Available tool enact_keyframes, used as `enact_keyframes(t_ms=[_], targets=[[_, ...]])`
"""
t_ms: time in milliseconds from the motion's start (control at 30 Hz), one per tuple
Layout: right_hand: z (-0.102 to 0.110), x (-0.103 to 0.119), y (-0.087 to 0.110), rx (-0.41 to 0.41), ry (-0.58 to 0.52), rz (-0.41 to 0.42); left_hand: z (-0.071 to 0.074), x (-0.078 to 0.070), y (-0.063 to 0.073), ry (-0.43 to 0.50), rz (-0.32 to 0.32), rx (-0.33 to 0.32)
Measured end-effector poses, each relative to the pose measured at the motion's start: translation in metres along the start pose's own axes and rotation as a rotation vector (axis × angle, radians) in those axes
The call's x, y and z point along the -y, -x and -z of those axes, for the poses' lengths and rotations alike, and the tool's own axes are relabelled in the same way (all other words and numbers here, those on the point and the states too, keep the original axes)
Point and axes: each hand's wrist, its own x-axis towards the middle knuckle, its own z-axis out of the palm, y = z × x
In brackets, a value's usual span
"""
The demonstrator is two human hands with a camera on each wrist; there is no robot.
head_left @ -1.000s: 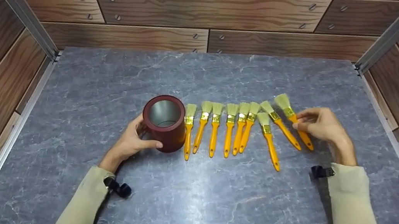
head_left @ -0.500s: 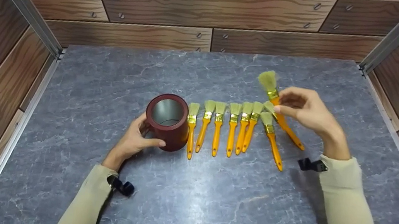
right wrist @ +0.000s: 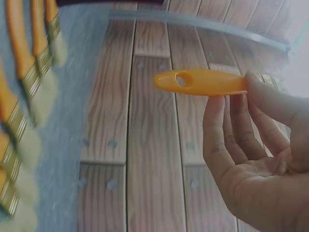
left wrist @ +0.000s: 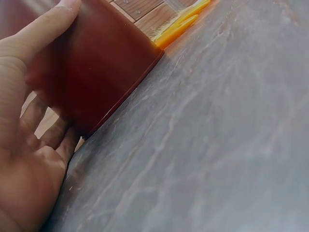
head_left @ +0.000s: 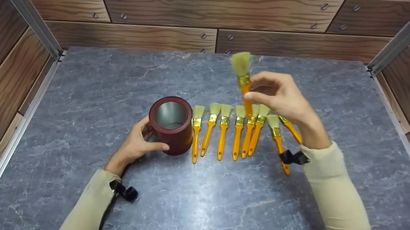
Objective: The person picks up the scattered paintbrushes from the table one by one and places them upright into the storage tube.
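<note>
Here, the right hand (head_left: 282,95) pinches a paintbrush (head_left: 244,81) by the handle, near its metal band, above the row of brushes (head_left: 223,133) on the desk (head_left: 191,209). The left hand (head_left: 134,145) curves round the dark-red container (head_left: 175,139) standing just beside that row.

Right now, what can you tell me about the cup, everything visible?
The cup is a dark red, round cylinder, open at the top, with a thick rim and a smooth, grey, metallic-looking inside; nothing shows in the visible part of it. It stands upright on the table, just left of the nearest brush. The left hand grips its left side.
</note>
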Motion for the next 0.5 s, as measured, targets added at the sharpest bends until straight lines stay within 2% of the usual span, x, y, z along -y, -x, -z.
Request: enact_keyframes(t_ms=[267, 500], targets=[[-0.034, 0.023, -0.023, 0.048, -0.057, 0.064, -0.001, -0.001, 0.000, 0.016, -0.011, 0.002], [-0.060, 0.032, -0.036, 0.087, -0.109, 0.077, 0.000, 0.000, 0.000, 0.018, -0.014, 0.019]])
